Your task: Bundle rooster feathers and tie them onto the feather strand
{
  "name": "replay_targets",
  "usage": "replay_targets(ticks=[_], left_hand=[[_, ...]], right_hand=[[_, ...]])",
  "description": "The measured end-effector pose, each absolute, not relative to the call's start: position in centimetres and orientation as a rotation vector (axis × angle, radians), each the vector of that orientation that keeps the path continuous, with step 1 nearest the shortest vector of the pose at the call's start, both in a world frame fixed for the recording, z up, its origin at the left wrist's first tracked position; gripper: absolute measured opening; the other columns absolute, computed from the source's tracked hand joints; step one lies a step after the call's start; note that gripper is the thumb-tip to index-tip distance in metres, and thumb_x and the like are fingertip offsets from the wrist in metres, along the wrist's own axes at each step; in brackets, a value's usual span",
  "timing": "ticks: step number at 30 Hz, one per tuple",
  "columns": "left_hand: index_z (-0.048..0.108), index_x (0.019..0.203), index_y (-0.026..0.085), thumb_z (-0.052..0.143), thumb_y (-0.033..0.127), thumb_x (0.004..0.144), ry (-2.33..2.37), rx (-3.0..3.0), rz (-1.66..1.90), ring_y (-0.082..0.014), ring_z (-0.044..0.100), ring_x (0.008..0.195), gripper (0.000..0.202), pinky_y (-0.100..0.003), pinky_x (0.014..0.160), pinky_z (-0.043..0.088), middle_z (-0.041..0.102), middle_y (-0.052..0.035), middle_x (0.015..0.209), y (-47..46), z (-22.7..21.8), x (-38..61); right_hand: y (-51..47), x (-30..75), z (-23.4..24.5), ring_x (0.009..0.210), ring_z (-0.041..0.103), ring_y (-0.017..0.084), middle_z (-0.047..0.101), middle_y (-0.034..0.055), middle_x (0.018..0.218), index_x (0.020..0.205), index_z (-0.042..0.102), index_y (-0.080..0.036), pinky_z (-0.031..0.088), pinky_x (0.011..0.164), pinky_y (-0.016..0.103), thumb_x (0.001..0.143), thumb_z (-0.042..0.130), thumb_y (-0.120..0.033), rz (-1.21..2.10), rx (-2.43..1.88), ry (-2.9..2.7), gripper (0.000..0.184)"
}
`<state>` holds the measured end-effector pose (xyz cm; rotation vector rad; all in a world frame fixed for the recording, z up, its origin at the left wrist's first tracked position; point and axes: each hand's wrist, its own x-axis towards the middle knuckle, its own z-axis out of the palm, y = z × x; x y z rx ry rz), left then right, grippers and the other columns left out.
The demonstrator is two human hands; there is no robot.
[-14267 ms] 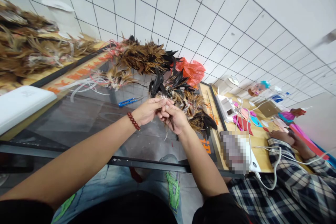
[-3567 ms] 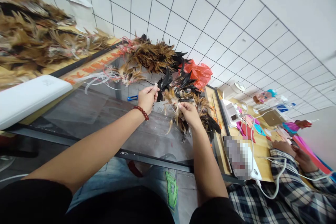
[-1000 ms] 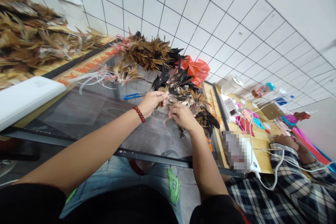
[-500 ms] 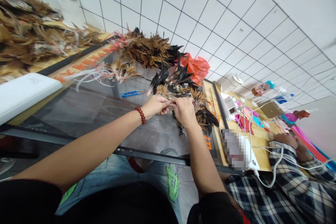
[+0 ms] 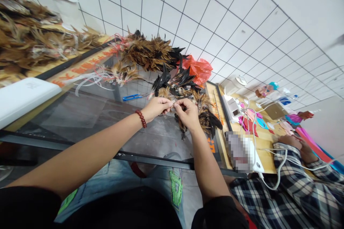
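The left hand (image 5: 158, 109) grips a brown feather tuft (image 5: 163, 92) above the glass tabletop (image 5: 150, 139), its fingers hiding the base. The tuft's long axis runs away from the person, fluffy tips toward the tiled wall (image 5: 150, 3). The right hand (image 5: 190, 112) is pinched, thumb to forefinger, against the left fingertips; anything caught there is too small to tell. It partly covers a loose feather pile (image 5: 204, 104). Black feathers (image 5: 185, 78) crowd just beyond the tuft, blue thread snips (image 5: 131, 97) lie to its left, and a red plastic bag (image 5: 201, 71) sits farther back.
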<state>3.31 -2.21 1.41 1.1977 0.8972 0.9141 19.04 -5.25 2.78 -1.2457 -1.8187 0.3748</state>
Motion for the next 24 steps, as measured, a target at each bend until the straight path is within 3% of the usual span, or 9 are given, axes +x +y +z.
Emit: replay_targets(ticks=[5,11,13,17,21,24], left_hand=[[0.055,0.052,0.014,0.073,0.04,0.068,0.825,1.222,0.886,-0.0053,0.039,0.039,0.036,-0.019,0.039,0.023,0.049,0.0012,0.047,-2.4,1.6,3.2],[0.064,0.059,0.013,0.073,0.037,0.067,0.755,1.174,0.895,-0.0068,0.041,0.042,0.027,-0.02,0.043,0.029,0.049,0.001,0.046,-2.2,1.4,3.1],[0.065,0.061,0.013,0.073,0.035,0.067,0.734,1.18,0.871,-0.007,0.041,0.043,0.025,-0.02,0.043,0.029,0.049,0.0011,0.046,-2.2,1.5,3.0],[0.066,0.064,0.012,0.074,0.034,0.068,0.692,1.18,0.822,-0.0069,0.043,0.044,0.024,-0.02,0.045,0.031,0.052,0.0005,0.05,-2.4,1.6,3.1],[0.065,0.067,0.012,0.076,0.044,0.068,0.649,1.145,0.807,-0.0109,0.056,0.055,0.033,-0.022,0.052,0.041,0.064,-0.0055,0.064,-2.5,1.5,3.3],[0.062,0.059,0.013,0.074,0.048,0.069,0.69,1.2,0.824,-0.0081,0.048,0.047,0.038,-0.02,0.045,0.035,0.057,-0.002,0.053,-2.5,1.4,3.4]], right_hand=[[-5.1,19.3,2.7,0.071,0.053,0.014,0.062,0.0016,0.077,0.075,0.063,-0.02,0.044,0.07,0.027,0.084,0.057,-0.03,0.428,-1.251,-1.792,0.015],[-4.4,19.8,1.8,0.076,0.06,0.014,0.068,0.0011,0.088,0.099,0.068,-0.023,0.05,0.076,0.029,0.077,0.067,-0.045,0.963,-1.155,-1.532,0.031],[-4.3,19.7,1.7,0.076,0.061,0.014,0.068,0.0005,0.086,0.097,0.069,-0.024,0.051,0.078,0.03,0.074,0.07,-0.046,1.055,-1.11,-1.477,0.032],[-4.3,19.4,1.6,0.07,0.059,0.014,0.064,-0.0009,0.073,0.076,0.069,-0.022,0.05,0.074,0.029,0.074,0.071,-0.042,0.986,-1.08,-1.457,0.02],[-4.3,19.2,1.5,0.072,0.058,0.014,0.062,-0.0004,0.075,0.072,0.067,-0.021,0.047,0.073,0.028,0.078,0.068,-0.035,0.735,-1.125,-1.525,0.014],[-4.2,19.2,1.5,0.076,0.058,0.014,0.063,0.0004,0.076,0.072,0.067,-0.021,0.046,0.075,0.028,0.08,0.065,-0.033,0.643,-1.155,-1.597,0.014]])
